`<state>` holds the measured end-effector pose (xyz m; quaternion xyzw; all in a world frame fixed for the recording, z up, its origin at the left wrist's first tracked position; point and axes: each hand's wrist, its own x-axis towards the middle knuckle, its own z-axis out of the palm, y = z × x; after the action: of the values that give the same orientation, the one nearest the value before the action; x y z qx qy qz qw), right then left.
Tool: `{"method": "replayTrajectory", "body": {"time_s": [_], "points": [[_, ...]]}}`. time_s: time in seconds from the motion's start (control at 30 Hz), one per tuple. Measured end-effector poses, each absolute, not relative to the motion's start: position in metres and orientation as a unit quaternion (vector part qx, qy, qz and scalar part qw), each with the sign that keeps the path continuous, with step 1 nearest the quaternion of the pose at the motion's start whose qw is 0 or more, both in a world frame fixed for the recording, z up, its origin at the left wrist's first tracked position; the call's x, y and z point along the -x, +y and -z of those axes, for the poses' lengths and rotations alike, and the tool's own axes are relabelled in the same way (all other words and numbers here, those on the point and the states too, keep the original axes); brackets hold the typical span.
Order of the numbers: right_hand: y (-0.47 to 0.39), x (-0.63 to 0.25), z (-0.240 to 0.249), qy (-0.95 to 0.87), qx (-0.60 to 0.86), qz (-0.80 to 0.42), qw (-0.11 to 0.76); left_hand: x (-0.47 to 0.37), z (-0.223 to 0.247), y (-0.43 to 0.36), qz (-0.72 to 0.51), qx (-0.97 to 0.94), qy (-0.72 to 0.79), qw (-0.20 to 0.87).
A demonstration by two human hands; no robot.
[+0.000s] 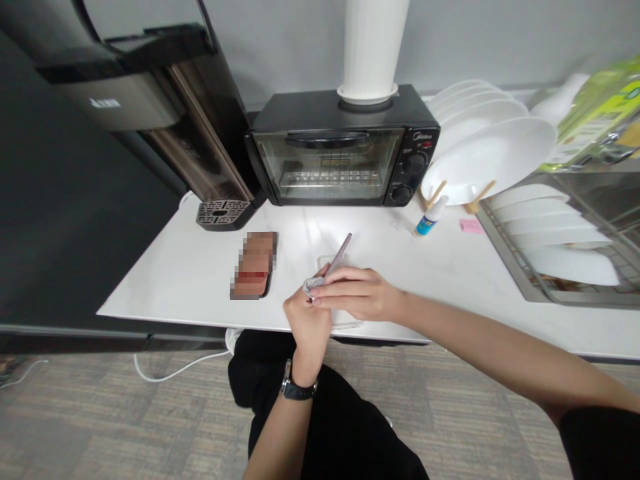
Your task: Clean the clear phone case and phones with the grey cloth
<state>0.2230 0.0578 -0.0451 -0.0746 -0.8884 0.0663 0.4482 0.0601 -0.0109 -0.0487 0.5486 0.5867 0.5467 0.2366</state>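
Note:
A slim phone-like device [340, 253], seen nearly edge-on, is held tilted above the counter by my left hand [309, 319], which wears a black-strapped watch. My right hand [356, 293] presses a crumpled pale cloth or wipe [313, 285] against the device's near end, fingers together. The hands touch each other close to the counter's front edge. Beneath them lies a clear, flat case or tray [349, 324], partly covered by the hands. Left of the hands, a phone [254, 265] with a blurred-out surface rests on the white counter [190, 280].
A black toaster oven [330, 167] bearing a white pot [375, 47] stands behind. At left is a drink dispenser [220, 153]. Rightward are a small spray bottle [429, 219], a pink note [471, 226], white plates [493, 157] and a dish rack [520, 290].

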Motion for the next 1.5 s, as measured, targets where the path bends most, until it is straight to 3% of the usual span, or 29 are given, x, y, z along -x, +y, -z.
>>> {"method": "replayTrajectory", "body": {"time_s": [0.33,0.83,1.07,1.33,1.5], "points": [[0.082,-0.236,0.047,-0.861,0.097,-0.065,0.495,-0.064,0.051,-0.009,-0.553,-0.515,0.615,0.225],[0.111,-0.256,0.044,-0.806,0.295,-0.040,0.512,-0.065,0.053,-0.009,-0.582,-0.479,0.601,0.265],[0.081,-0.232,0.042,-0.828,0.165,-0.041,0.535,-0.064,0.054,-0.008,-0.578,-0.498,0.601,0.239],[0.052,-0.220,0.049,-0.898,0.096,-0.075,0.423,-0.060,0.053,-0.010,-0.552,-0.561,0.583,0.202],[0.072,-0.229,0.044,-0.864,0.099,-0.050,0.491,-0.064,0.053,-0.008,-0.563,-0.524,0.603,0.211]]}}
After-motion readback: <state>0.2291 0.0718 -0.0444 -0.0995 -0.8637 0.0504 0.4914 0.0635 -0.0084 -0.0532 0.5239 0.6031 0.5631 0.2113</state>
